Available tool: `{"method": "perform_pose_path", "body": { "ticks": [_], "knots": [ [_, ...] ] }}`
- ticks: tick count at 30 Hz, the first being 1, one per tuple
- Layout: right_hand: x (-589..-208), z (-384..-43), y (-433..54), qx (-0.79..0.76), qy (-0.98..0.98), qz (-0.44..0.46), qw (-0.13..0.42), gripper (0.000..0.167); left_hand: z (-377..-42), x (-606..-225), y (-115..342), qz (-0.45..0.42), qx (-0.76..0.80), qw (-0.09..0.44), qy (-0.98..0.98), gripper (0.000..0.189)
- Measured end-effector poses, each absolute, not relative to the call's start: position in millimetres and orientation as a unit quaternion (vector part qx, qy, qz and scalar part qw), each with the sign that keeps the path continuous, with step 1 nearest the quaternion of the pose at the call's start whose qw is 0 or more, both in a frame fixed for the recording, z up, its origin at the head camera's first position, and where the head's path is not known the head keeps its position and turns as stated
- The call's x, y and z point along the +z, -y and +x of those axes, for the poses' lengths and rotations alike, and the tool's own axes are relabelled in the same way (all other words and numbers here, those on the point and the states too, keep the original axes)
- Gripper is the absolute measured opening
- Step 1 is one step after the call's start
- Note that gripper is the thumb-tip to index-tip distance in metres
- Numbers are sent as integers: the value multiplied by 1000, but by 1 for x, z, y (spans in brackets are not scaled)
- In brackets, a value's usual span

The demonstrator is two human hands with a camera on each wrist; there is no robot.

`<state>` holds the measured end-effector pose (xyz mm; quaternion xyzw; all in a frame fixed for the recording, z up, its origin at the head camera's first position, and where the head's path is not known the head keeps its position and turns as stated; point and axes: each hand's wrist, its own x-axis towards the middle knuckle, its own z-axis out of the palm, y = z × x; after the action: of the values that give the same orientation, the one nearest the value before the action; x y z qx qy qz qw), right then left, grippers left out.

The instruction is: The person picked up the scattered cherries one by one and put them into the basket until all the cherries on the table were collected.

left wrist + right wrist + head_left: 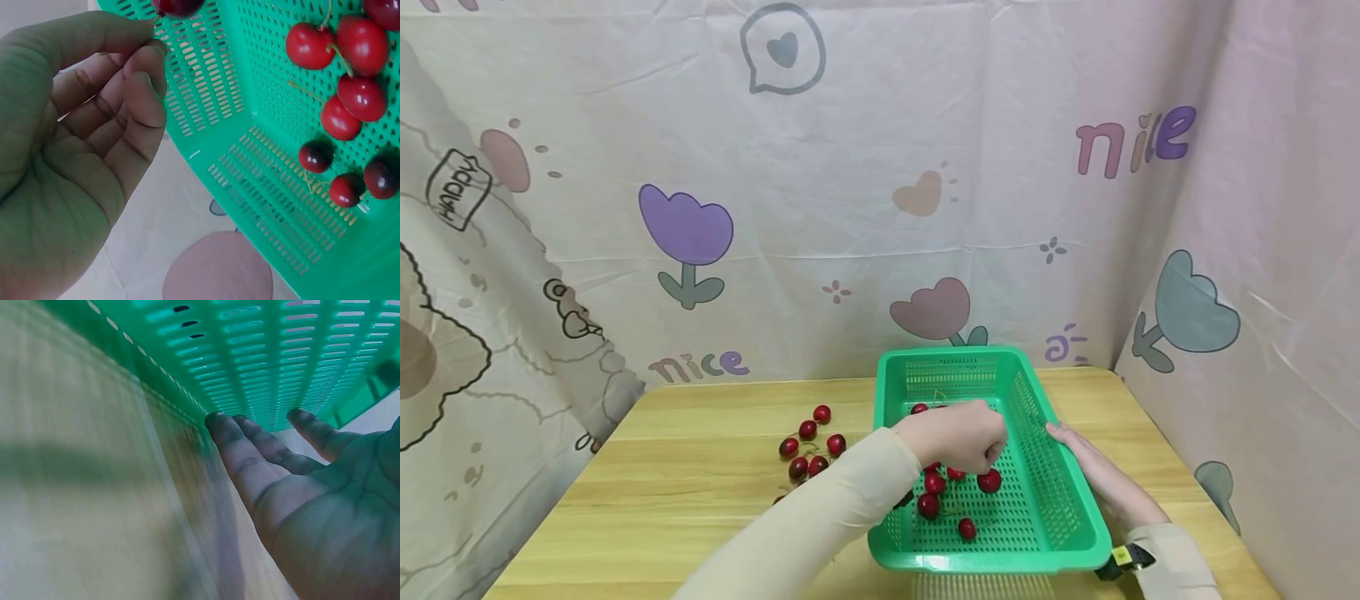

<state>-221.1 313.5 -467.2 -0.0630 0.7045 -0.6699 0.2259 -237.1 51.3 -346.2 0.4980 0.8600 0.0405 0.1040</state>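
Observation:
Over the green plastic basket (1075, 533), my left hand (958, 435) pinches the stem of a dark red cherry (178, 6). In the left wrist view only the lower part of that cherry shows, at the top edge. Several other cherries (928, 506) lie on the basket's perforated floor, some with stems; my left hand and wrist hide part of them in the head view. My right hand (1108, 479) is at the outer right side of the basket. Its fingers reach out fairly straight against the slotted wall in the right wrist view, underneath the rim.
Left of the basket, a loose group of cherries (817, 465) lies on the wooden table (700, 467), partly covered by my left sleeve. A printed curtain (820, 167) hangs behind the table and along both sides. A pale ribbed object (985, 586) shows below the basket's front rim.

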Motion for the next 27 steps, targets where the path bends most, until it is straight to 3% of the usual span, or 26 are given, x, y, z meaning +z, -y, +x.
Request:
{"method": "perform_pose_path", "body": {
  "ticks": [27],
  "knots": [
    [-468, -221, -316, -662, -710, -64, 230, 83, -228, -364, -86, 479, -14, 152, -864, 48]
  ]
}}
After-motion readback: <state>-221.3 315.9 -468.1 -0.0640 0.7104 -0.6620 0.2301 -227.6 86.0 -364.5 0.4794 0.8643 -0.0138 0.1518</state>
